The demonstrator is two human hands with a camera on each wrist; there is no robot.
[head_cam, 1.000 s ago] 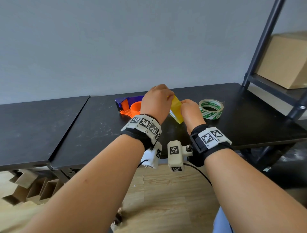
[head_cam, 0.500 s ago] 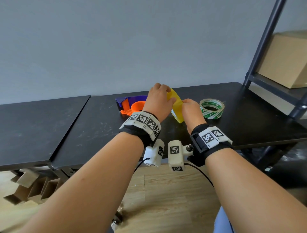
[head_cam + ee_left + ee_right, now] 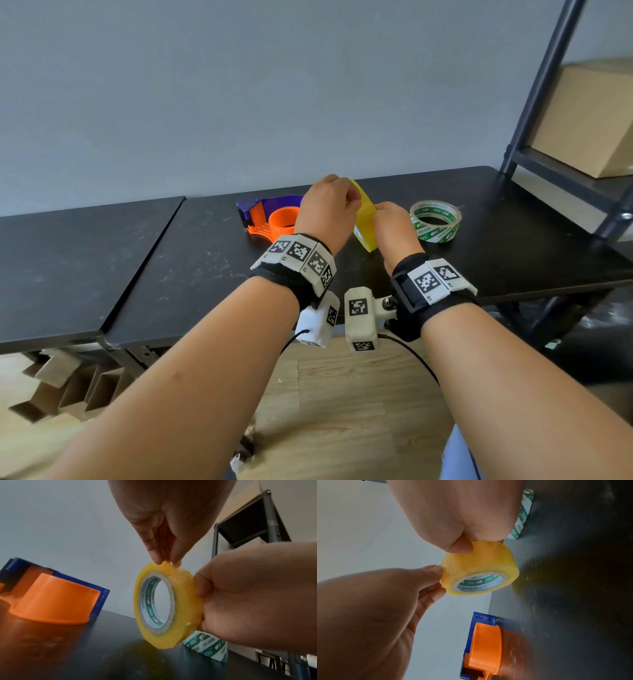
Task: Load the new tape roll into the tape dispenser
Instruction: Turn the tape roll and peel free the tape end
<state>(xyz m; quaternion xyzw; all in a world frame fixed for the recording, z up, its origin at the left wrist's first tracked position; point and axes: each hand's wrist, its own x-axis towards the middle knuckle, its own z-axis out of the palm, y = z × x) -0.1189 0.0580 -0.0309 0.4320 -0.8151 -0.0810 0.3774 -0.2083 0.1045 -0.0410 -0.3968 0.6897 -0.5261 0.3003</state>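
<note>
Hands at centre frame, two of them, both on one yellow translucent tape roll (image 3: 363,219) w/ a white-and-green printed card core, held on edge just above the black tabletop (image 3: 191,270). Right hand (image 3: 394,228) grips the roll's outer band, thumb on the near face, fingers curled round the back. Left hand (image 3: 327,214) is above it, thumb and fingertips (image 3: 155,555) pinched together on the roll's top edge, at the tape surface; whether a loose end is lifted can't be told.

Count on the table: two tape rolls, one dispenser. Second roll, a near-spent clear one w/ green-and-white print (image 3: 435,221), lies flat at centre right, just beside the right hand and apart from the yellow roll. Blue-and-orange plastic tape dispenser (image 3: 270,217) sits centre left, just beside the left hand; its orange round hub (image 3: 58,600) stands bare, no roll on it.

One dark metal shelf frame (image 3: 544,102) runs up the right edge, one brown cardboard box (image 3: 589,116) on it at upper right. Folded cardboard pieces (image 3: 65,387) show under the table, lower left.

Vs 0.5 s ago: left hand's fingers have drawn up from over the roll's face to its top rim; roll sits a touch more upright. Dispenser and spent roll unmoved. Vs 1.0 s ago: same two-handed hold, same spot.
</note>
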